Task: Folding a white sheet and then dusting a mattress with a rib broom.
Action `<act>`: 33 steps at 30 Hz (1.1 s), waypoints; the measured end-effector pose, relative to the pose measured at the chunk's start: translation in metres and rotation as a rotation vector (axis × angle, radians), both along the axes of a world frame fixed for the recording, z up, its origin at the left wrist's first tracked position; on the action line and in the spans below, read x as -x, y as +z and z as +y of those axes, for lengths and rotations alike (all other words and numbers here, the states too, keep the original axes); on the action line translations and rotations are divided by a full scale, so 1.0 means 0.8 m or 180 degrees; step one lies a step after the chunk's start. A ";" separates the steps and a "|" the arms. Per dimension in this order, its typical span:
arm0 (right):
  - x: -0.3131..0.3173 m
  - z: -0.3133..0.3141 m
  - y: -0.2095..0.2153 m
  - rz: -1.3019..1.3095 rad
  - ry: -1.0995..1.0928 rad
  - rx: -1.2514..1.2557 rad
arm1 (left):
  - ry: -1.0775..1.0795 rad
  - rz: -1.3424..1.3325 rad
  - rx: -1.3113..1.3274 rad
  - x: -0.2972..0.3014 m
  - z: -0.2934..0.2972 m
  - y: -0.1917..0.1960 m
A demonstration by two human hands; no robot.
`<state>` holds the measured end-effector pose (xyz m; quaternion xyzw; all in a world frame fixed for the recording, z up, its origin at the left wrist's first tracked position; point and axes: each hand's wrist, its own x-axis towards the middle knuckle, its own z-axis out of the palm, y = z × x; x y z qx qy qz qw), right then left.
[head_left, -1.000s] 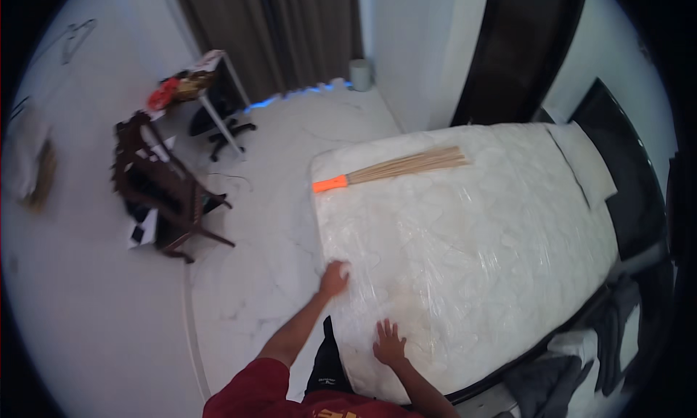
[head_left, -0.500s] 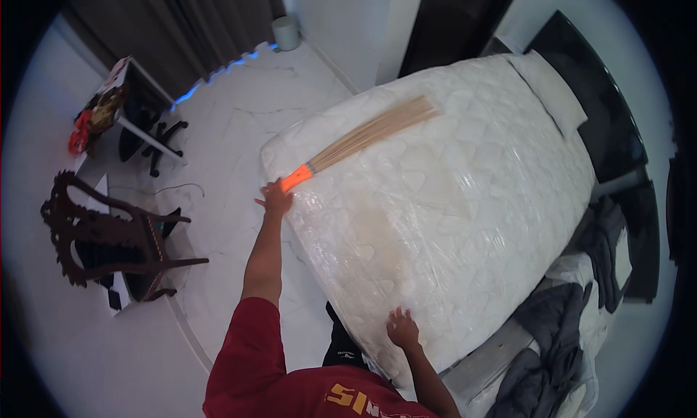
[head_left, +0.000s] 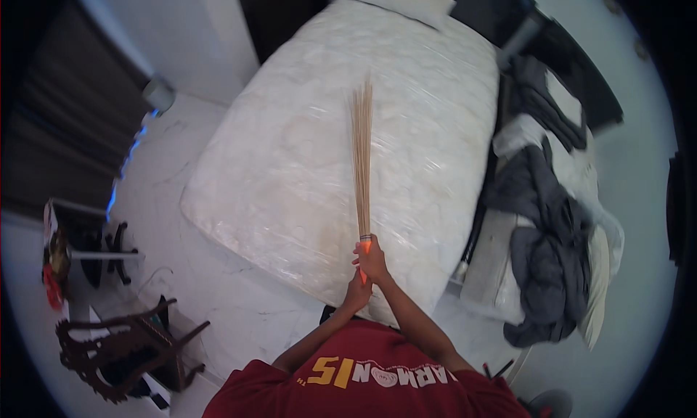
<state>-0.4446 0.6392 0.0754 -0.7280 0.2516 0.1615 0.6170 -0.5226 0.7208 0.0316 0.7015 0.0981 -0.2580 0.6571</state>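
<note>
A stick broom (head_left: 361,164) with long tan bristles and an orange handle points away from me over the bed. My right hand (head_left: 374,261) is closed round the upper part of the handle, just below the band where the bristles start. Lower down, my left hand (head_left: 357,293) is wrapped about the handle's end, close to my body. Beneath the broom lies a white quilted mattress (head_left: 268,153) covered in shiny clear plastic. Whether the bristles touch the plastic cannot be made out.
A white pillow (head_left: 414,3) lies at the mattress's far end. Grey bedding (head_left: 541,193) is heaped on the right. To the left are a carved dark wooden chair (head_left: 120,353), a desk (head_left: 80,236), a pale bin (head_left: 157,96) and a dark curtain (head_left: 54,120).
My right hand has left the mattress and taken hold of the broom handle beside my left. The broom has swung from the left to straight ahead. My view has turned right.
</note>
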 end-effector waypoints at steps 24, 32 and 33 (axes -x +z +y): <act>0.236 -0.223 -0.046 -0.0560 0.0515 0.1739 | -0.2741 -0.1065 -0.3663 0.043 0.057 -0.033; 0.287 -0.319 -0.075 -0.0042 -0.0400 0.2430 | -0.2431 -0.0651 -0.3564 0.051 0.050 -0.027; 0.277 -0.329 -0.071 -0.0224 -0.0692 0.2433 | -0.2506 -0.0650 -0.3516 0.045 0.055 -0.030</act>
